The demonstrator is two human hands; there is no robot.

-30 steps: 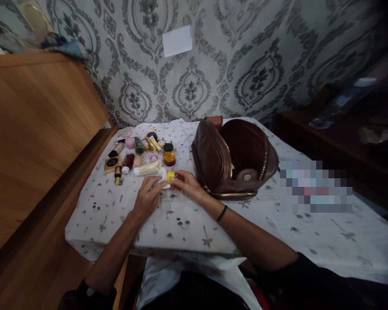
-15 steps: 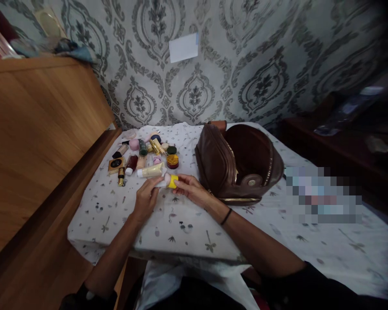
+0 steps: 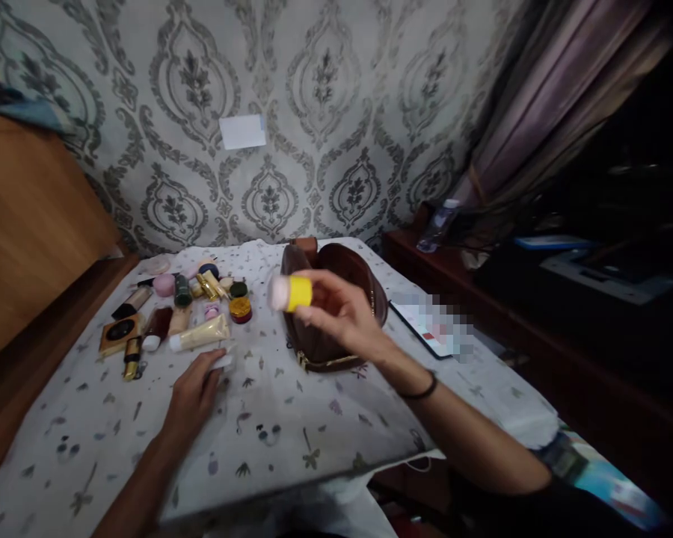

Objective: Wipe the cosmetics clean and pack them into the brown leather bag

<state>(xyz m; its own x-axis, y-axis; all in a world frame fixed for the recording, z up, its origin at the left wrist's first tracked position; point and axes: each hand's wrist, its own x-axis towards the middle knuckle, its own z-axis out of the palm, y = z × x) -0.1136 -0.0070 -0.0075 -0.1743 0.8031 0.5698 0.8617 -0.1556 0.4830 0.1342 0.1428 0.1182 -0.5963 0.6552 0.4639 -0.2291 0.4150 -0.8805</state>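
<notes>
Raised in front of the bag, my right hand (image 3: 345,310) grips a small bottle (image 3: 299,293) with a bright yellow body and a pale pinkish end, blurred by motion. My left hand (image 3: 191,388) is low over the patterned cloth (image 3: 280,418), its fingers closed on a small whitish piece (image 3: 223,362) whose kind I cannot make out. Just beyond it lies a cream tube (image 3: 202,334) with a white cap. The brown leather bag (image 3: 306,340) stands behind my right hand, unzipped, its opening partly hidden by that hand.
Several cosmetics crowd the left of the table, among them a dark red bottle (image 3: 158,326), an amber-lidded jar (image 3: 240,309) and a gold box (image 3: 112,332). A tablet-like device (image 3: 420,325) lies right of the bag. A clear bottle (image 3: 438,226) stands on the dark furniture behind.
My hands have separated. The right one lifted the yellow bottle up toward the bag, while the left stayed low by the tube with the whitish piece. The view has turned right.
</notes>
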